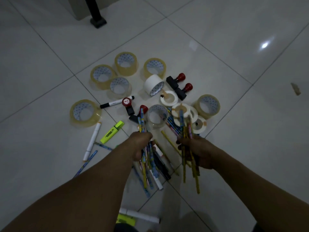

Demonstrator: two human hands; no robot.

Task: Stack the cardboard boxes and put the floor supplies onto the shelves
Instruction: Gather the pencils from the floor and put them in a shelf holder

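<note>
We crouch over a white tiled floor [217, 47] strewn with supplies. Our left hand [142, 144] is closed around a bundle of patterned pencils [141, 121], whose ends stick out above and below the fist. Our right hand [195, 151] grips a second bundle of pencils [183, 124], mostly yellow, fanned out at both ends. Both bundles are lifted above the pile.

Between the hands, a loose yellow pencil [167, 139] and several dark and white markers [161, 164] lie on the floor. Beyond them stand clear tape rolls [126, 63], a white tape roll [153, 83] tipped on its side, small white rolls [169, 98] and black stamps with red knobs [177, 79]. A black marker [117, 102] lies just beside one stamp. To the left, a yellow highlighter [112, 131] and a long white marker [92, 142] lie near each other. A black furniture leg [96, 12] stands well apart at the top.
</note>
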